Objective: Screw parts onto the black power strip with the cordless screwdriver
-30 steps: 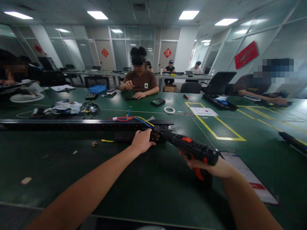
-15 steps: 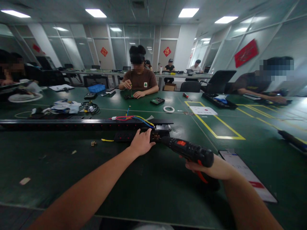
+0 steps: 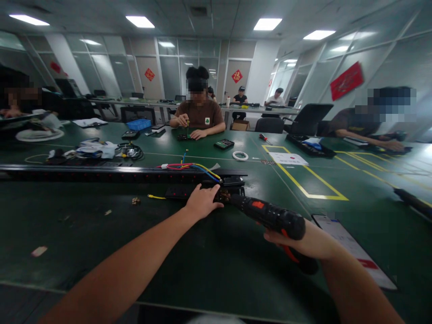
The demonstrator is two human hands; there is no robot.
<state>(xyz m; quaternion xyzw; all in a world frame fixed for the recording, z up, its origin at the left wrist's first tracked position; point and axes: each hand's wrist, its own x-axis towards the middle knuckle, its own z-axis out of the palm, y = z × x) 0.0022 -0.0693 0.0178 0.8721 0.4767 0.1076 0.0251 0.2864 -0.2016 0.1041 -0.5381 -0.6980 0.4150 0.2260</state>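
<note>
My right hand (image 3: 286,238) is wrapped round the grip of a black and orange power screwdriver (image 3: 270,215). Its tip points left at small brass-coloured parts (image 3: 224,195) at the end of a short black socket module (image 3: 177,192); whether they touch cannot be made out. My left hand (image 3: 202,201) grips that module near the same end, fingers over the top and thumb on the near side. Just behind lies a long black power strip housing (image 3: 101,173), with red, yellow and blue wires (image 3: 189,166) coming out near its right end. A yellow wire (image 3: 156,196) extends from the module's left.
A small heap of brass parts (image 3: 136,201) lies left of the module. A phone-like slab (image 3: 354,252) is by my right forearm. Farther back are a white ring (image 3: 240,155), a red screwdriver (image 3: 265,139) and a blue basket (image 3: 138,124). A co-worker (image 3: 199,112) sits opposite.
The whole scene has shifted slightly right and down as the head view moved. Both hands keep their holds, and the power screwdriver still points at the module's end.
</note>
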